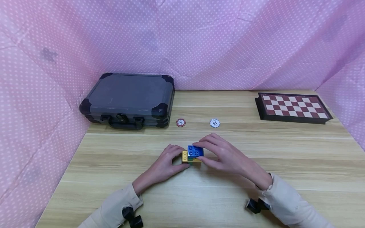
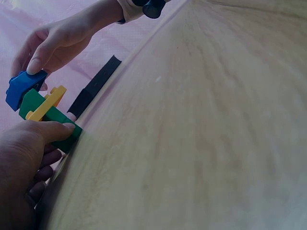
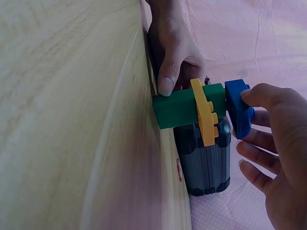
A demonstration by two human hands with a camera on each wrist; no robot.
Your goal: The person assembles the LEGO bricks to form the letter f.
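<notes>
A small stack of toy building bricks stands on the wooden table (image 1: 216, 202). Green bricks (image 3: 178, 109) form its base, with a flat yellow brick (image 3: 205, 115) crossing them and another green brick (image 3: 215, 96) above that. My left hand (image 1: 165, 162) grips the lower green part between thumb and fingers. At the top, my right hand (image 1: 220, 155) pinches a blue brick (image 1: 195, 152) by its sides. In the right wrist view the blue brick sits slightly askew against the upper green one; whether they are joined I cannot tell.
Behind the hands lie a red-rimmed chip (image 1: 181, 122) and a white-and-blue chip (image 1: 214, 123). A grey case (image 1: 128, 95) with black corners is at the back left. A checkered game board (image 1: 295, 106) lies at the back right, before a pink dotted cloth (image 1: 211, 44).
</notes>
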